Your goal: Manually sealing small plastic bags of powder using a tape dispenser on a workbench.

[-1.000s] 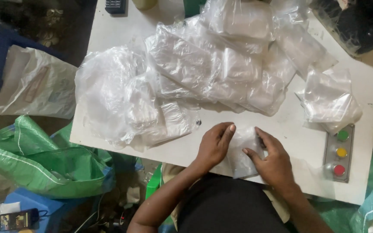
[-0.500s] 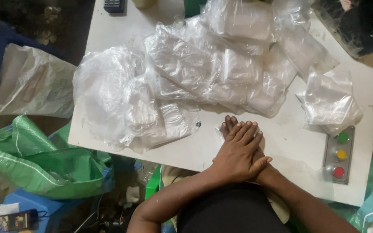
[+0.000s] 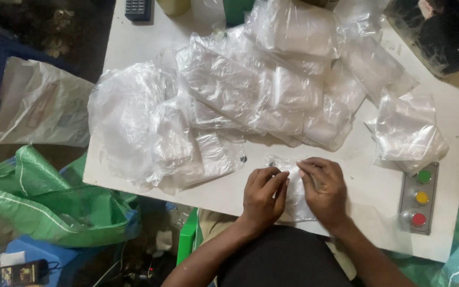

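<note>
A small clear plastic packet (image 3: 294,180) lies flat on the white table (image 3: 378,186) near its front edge. My left hand (image 3: 263,196) presses on the packet's left side, fingers pointing away from me. On the packet's right side rests my right hand (image 3: 323,188), its fingertips at the top edge. Both hands touch the packet and lie side by side, a narrow strip of plastic showing between them. Most of the packet is hidden under my palms.
A large heap of clear plastic bags (image 3: 229,101) covers the table's middle and back. A smaller bag pile (image 3: 407,130) lies at the right. A grey box with green, yellow and red buttons (image 3: 419,197) sits at the front right. Green sacks (image 3: 43,202) lie on the floor left.
Half a second ago my hands were stacked one on the other, pressing down. They have since come apart and now lie side by side on the packet.
</note>
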